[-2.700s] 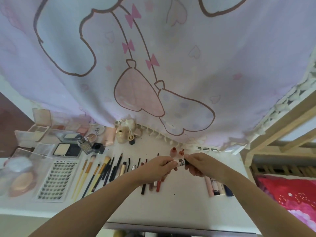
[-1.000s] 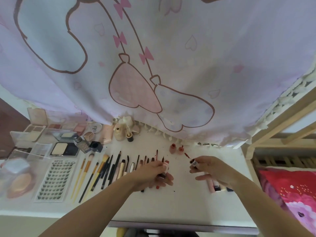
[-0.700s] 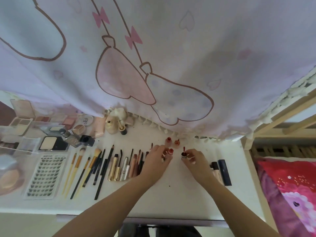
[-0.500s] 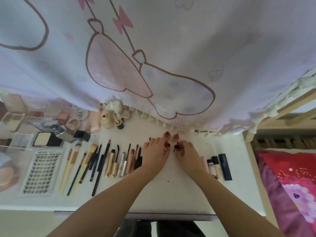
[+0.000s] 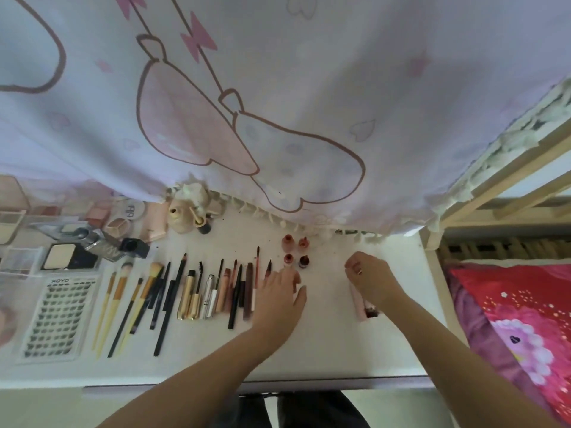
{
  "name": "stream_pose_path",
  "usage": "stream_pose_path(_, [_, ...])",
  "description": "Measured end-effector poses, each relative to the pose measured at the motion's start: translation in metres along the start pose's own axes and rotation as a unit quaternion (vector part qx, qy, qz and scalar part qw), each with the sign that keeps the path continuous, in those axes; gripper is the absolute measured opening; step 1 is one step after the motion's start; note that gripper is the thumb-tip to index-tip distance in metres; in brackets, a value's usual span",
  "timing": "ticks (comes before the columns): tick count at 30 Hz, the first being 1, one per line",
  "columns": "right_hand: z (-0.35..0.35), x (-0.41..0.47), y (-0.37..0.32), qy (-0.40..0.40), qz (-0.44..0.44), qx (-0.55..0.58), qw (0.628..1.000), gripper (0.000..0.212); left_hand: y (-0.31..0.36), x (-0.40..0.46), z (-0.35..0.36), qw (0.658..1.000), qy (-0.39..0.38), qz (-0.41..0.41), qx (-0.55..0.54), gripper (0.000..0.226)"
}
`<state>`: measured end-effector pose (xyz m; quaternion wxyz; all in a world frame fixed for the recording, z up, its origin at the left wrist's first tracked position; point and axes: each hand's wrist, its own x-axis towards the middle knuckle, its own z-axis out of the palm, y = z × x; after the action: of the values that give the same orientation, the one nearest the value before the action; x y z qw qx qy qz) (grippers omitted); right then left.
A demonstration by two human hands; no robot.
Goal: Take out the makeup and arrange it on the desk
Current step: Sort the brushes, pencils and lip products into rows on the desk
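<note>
Makeup is lying in rows on the white counter (image 5: 333, 344), seemingly grouped by type: brushes (image 5: 123, 301), pencils and tubes (image 5: 216, 291), then four small red bottles (image 5: 296, 251) standing in a square. Left hand (image 5: 278, 296) is resting flat, fingers relaxed, just below the bottles. Right hand (image 5: 369, 278) is hovering loosely curled over a pink tube (image 5: 358, 304), apparently holding nothing.

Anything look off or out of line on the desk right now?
Mostly tidy. Dark specks dot the desk beside the four small red bottles, possibly spilled product. One black pencil lies slanted across its row.
</note>
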<state>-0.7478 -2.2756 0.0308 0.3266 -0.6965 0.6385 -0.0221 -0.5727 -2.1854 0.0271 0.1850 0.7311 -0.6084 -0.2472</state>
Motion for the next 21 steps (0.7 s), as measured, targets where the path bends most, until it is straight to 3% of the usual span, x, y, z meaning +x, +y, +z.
stream_pose_path(4, [-0.012,0.004,0.004,-0.066,-0.011,-0.165,0.984,0.026,0.044,-0.002,0.043,0.989,-0.115,0.054,0.077,0.028])
stream_pose_path(6, [-0.008,0.008,-0.002,-0.075,-0.033,-0.262,0.962,0.031,0.058,0.007,0.060,0.983,-0.133,0.028,0.122,0.036])
stream_pose_path(9, [-0.006,0.013,-0.008,-0.090,-0.038,-0.313,0.945,0.032,0.065,0.017,0.075,0.976,-0.141,0.004,0.166,0.043])
stream_pose_path(13, [-0.007,0.015,-0.008,-0.097,-0.017,-0.222,0.970,0.024,0.066,0.021,0.072,0.976,-0.144,-0.027,0.159,0.038])
stream_pose_path(17, [-0.022,0.009,-0.013,-0.089,-0.028,-0.094,0.991,0.033,0.058,0.014,0.045,0.993,-0.105,-0.012,0.054,0.023])
stream_pose_path(21, [-0.049,-0.017,-0.025,-0.242,-0.053,0.032,0.968,0.033,0.040,0.000,0.005,0.984,-0.151,0.065,-0.062,0.022])
